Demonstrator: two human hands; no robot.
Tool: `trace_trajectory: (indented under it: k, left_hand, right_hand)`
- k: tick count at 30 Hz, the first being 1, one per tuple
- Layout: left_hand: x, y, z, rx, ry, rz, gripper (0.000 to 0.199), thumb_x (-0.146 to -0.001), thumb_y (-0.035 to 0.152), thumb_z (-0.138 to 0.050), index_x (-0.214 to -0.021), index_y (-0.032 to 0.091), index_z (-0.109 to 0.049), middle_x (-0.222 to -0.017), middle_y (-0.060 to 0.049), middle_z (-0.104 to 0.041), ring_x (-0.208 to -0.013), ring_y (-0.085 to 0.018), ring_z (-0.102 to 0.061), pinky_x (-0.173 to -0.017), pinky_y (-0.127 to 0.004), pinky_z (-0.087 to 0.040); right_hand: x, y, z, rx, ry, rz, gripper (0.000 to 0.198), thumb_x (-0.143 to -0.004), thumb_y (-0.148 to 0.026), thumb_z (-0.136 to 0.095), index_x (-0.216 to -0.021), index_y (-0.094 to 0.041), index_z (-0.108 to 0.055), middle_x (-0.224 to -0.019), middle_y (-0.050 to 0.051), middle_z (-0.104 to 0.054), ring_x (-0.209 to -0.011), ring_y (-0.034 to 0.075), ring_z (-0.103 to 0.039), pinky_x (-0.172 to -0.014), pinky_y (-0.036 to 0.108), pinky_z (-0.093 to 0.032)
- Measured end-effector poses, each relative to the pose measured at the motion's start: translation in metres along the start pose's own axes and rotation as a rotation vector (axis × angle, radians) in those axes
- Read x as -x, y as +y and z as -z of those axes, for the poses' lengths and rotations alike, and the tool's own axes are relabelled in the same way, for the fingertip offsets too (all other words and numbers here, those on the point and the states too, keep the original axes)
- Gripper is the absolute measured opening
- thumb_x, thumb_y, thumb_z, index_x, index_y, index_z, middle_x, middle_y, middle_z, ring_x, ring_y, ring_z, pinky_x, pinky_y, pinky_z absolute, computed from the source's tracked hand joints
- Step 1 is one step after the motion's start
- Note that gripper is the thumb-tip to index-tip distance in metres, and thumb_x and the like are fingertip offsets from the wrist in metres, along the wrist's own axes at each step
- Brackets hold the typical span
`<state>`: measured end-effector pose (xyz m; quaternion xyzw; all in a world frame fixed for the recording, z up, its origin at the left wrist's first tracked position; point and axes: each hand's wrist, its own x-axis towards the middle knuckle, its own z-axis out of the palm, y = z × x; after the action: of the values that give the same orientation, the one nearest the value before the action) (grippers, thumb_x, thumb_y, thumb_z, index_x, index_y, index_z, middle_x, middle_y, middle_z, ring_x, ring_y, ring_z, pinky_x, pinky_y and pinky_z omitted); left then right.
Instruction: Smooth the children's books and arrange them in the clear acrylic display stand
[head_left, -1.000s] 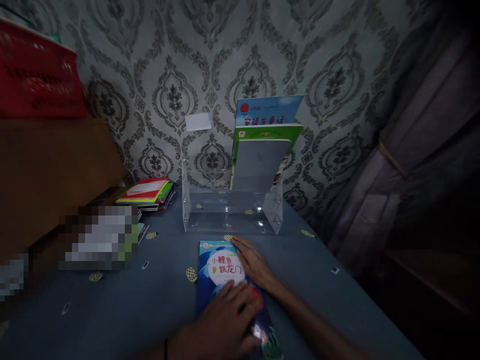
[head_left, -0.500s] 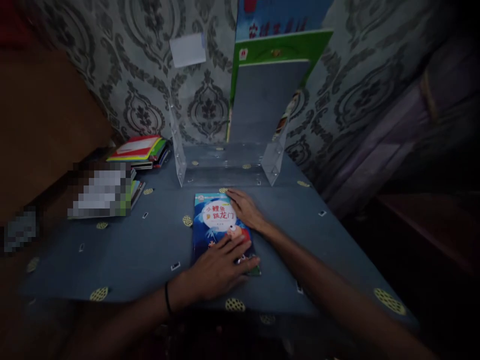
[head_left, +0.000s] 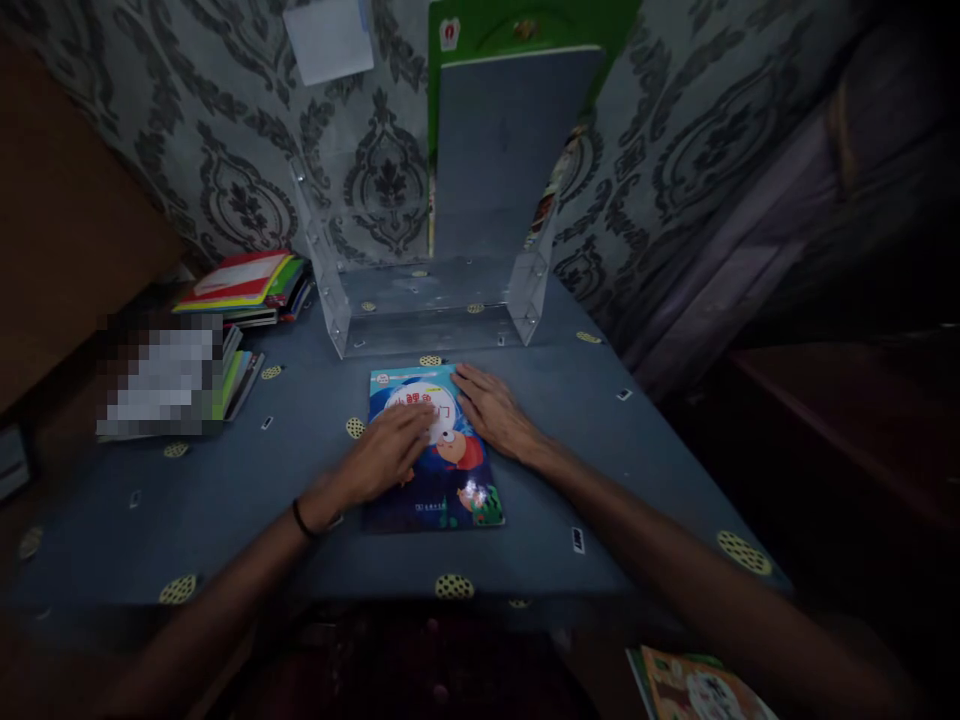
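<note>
A blue picture book (head_left: pixel 435 505) with Chinese writing and a red fish on its cover lies closed on the table. My left hand (head_left: pixel 386 450) rests on the upper left of the cover, fingers stretched out and hiding part of the title. Along the book's upper right edge lies my right hand (head_left: pixel 495 410), its fingers extended and touching the corner. Neither hand grips anything. A dark band circles my left wrist.
Behind the book stands a clear acrylic rack (head_left: pixel 420 325), with a green-bordered book (head_left: pixel 517 150) upright in it. Two stacks, a colourful book stack (head_left: pixel 244 285) and a blurred-out one (head_left: pixel 165 385), sit on the table's left. Another book (head_left: pixel 697 690) shows below the front edge.
My left hand has slid from the lower part of the cover up to the title. The right hand stays at the upper right edge. The view has tilted down.
</note>
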<state>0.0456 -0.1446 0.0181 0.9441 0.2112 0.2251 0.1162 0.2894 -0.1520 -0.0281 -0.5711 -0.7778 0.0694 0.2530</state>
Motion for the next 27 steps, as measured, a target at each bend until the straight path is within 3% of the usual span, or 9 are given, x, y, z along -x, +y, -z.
trace_trajectory:
  k: [4, 7, 17, 22, 27]
  left_hand:
    - [-0.01, -0.044, -0.005, -0.078, 0.06, 0.06, 0.033, -0.103, 0.024, -0.042, -0.128, 0.011, -0.059, -0.134, -0.016, -0.065, -0.129, -0.025, -0.059, -0.111, -0.051, -0.047]
    - [-0.012, -0.054, -0.007, -0.066, 0.051, 0.085, 0.032, -0.103, 0.024, -0.041, -0.128, 0.013, -0.06, -0.136, -0.014, -0.064, -0.13, -0.024, -0.058, -0.112, -0.051, -0.045]
    - [-0.01, -0.049, -0.008, -0.05, 0.055, 0.122, 0.033, -0.104, 0.025, -0.04, -0.129, 0.015, -0.059, -0.137, -0.012, -0.064, -0.13, -0.023, -0.057, -0.113, -0.051, -0.043]
    - [-0.011, -0.049, -0.009, -0.069, 0.069, 0.095, 0.034, -0.104, 0.024, -0.039, -0.128, 0.011, -0.06, -0.135, -0.014, -0.064, -0.129, -0.023, -0.057, -0.114, -0.048, -0.043]
    - [-0.011, -0.03, -0.005, -0.317, -0.026, 0.173, 0.034, -0.102, 0.019, -0.04, -0.129, 0.014, -0.06, -0.137, -0.016, -0.062, -0.128, -0.027, -0.057, -0.112, -0.048, -0.044]
  right_hand:
    - [0.014, -0.007, 0.005, -0.008, -0.006, -0.02, 0.046, -0.102, -0.032, -0.04, -0.142, -0.018, -0.056, -0.15, 0.012, -0.054, -0.141, 0.029, -0.047, -0.118, 0.058, -0.036]
    - [0.037, -0.019, 0.013, -0.041, -0.002, 0.004, 0.042, -0.102, -0.031, -0.042, -0.138, -0.018, -0.06, -0.146, 0.011, -0.058, -0.139, 0.028, -0.05, -0.117, 0.057, -0.038]
    - [0.129, -0.072, 0.047, -0.165, -0.06, 0.091, 0.041, -0.101, -0.022, -0.046, -0.14, -0.028, -0.059, -0.127, 0.005, -0.072, -0.129, 0.025, -0.058, -0.117, 0.056, -0.037]
    - [0.137, -0.081, 0.048, -0.116, -0.024, 0.133, 0.038, -0.103, -0.024, -0.047, -0.139, -0.027, -0.059, -0.121, 0.005, -0.074, -0.118, 0.022, -0.065, -0.112, 0.051, -0.044]
    - [0.129, -0.079, 0.052, -0.143, 0.036, 0.182, 0.03, -0.103, -0.027, -0.051, -0.128, -0.022, -0.065, -0.114, 0.008, -0.075, -0.11, 0.022, -0.067, -0.096, 0.046, -0.057]
